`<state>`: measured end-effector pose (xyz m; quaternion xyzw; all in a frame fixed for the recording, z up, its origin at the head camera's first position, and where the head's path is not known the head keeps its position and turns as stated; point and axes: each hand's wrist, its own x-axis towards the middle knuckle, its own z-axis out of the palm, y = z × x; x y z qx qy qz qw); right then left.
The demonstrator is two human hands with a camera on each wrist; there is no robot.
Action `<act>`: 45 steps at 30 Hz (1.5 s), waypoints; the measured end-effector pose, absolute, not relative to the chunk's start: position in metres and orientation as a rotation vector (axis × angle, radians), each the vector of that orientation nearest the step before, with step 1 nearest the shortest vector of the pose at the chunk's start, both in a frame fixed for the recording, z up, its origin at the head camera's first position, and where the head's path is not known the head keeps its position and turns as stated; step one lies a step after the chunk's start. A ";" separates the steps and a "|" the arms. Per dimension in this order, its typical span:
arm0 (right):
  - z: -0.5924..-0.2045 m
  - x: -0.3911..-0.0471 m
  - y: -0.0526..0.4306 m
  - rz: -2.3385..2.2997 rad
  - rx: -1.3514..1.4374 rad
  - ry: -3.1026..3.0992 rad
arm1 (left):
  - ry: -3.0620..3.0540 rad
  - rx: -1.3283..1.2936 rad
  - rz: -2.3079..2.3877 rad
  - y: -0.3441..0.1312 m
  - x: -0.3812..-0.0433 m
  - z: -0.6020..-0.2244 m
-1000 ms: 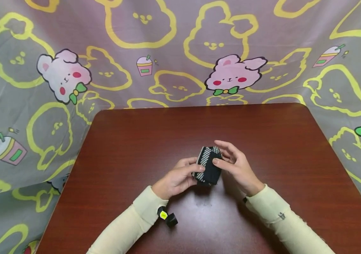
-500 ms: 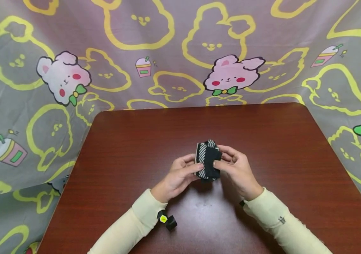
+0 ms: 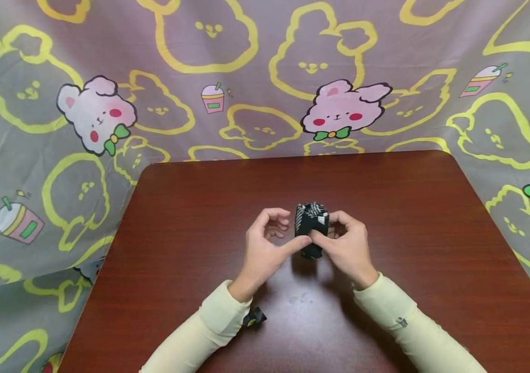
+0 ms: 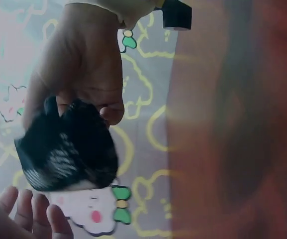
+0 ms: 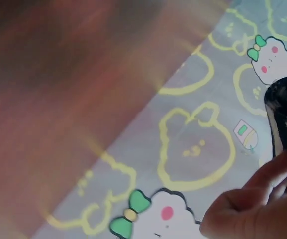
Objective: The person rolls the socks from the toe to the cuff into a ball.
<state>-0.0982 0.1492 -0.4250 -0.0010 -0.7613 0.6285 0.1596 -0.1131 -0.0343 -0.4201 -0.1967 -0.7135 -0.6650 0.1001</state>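
Head view: a compact black fabric bundle with white diagonal stripes [image 3: 311, 224] is held above the reddish-brown wooden bench [image 3: 200, 202]. At four o'clock, the right hand [image 3: 350, 249] pinches it; at eight o'clock, the left hand [image 3: 266, 250] has its fingers spread loose.

Left wrist view: the right hand grips from twelve o'clock; the left hand's fingers are apart, toward seven.

Right wrist view: the bundle, cut off, sits at three o'clock.
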 end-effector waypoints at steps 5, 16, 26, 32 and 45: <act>-0.425 -0.098 0.144 1.510 0.046 -2.189 | -2.075 -0.684 -1.541 -0.029 -0.114 -0.421; -0.423 -0.099 0.151 1.331 0.052 -2.192 | -1.861 -0.396 -2.521 -0.031 -0.111 -0.424; -0.417 -0.097 0.156 1.346 0.003 -2.232 | -2.024 -0.450 -2.641 -0.032 -0.110 -0.425; -0.414 -0.090 0.159 1.242 0.201 -2.388 | -2.132 -0.748 -1.986 -0.033 -0.116 -0.414; -0.410 -0.083 0.174 1.229 1.146 -2.484 | -2.314 -0.811 -1.806 -0.037 -0.131 -0.415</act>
